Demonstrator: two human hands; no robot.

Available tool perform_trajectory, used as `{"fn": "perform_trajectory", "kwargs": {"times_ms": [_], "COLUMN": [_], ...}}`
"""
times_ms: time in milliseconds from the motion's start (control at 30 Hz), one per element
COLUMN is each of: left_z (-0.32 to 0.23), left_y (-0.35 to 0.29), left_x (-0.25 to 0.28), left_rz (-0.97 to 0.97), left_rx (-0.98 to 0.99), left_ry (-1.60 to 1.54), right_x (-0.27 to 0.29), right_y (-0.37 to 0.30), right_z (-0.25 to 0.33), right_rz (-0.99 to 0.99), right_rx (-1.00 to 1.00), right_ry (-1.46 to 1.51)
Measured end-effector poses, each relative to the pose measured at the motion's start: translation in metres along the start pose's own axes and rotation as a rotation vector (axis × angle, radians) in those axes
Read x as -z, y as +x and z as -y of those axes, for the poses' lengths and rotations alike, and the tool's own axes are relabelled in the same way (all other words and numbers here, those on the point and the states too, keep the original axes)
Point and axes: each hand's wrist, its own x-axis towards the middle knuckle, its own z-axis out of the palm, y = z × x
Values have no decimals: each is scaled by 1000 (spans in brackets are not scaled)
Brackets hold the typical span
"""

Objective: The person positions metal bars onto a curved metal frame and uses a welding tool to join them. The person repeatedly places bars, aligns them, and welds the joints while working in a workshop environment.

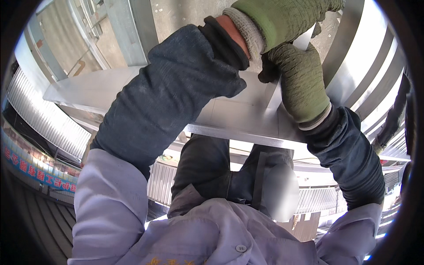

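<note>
My left hand (287, 20), in a green coated work glove, reaches across to the upper right. Its fingers curl over the upper part of a narrow silvery metal bar (274, 93), and the fingertips are partly hidden at the top edge. Just below it, my right hand (302, 77), in a matching glove, is wrapped round the same bar, with the thumb side toward the left. The bar's lower end meets a flat metal beam (229, 112) that runs across in front of me; whether it is fixed there, I cannot tell.
Several pale metal bars (353, 57) stand side by side at the right. Upright metal profiles (128, 31) rise at the left above a concrete floor (176, 13). Corrugated metal sheeting (44, 115) and a blue banner (35, 170) lie to the far left. My legs (203, 163) are behind the beam.
</note>
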Motion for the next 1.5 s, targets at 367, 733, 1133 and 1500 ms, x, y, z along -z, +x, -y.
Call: {"fn": "perform_trajectory", "kwargs": {"times_ms": [367, 733, 1133, 1500], "left_z": [6, -3, 4, 0], "left_y": [17, 12, 15, 19], "left_x": [41, 28, 34, 31], "left_rz": [268, 270, 202, 250], "left_rx": [109, -19, 40, 122], "left_ry": [-264, 124, -165, -214], "right_x": [3, 2, 7, 12], "right_y": [0, 1, 0, 2], "right_z": [-23, -20, -5, -10], "right_rz": [1, -19, 13, 43], "right_rx": [115, 222, 230, 312], "right_ry": [54, -243, -396, -455]}}
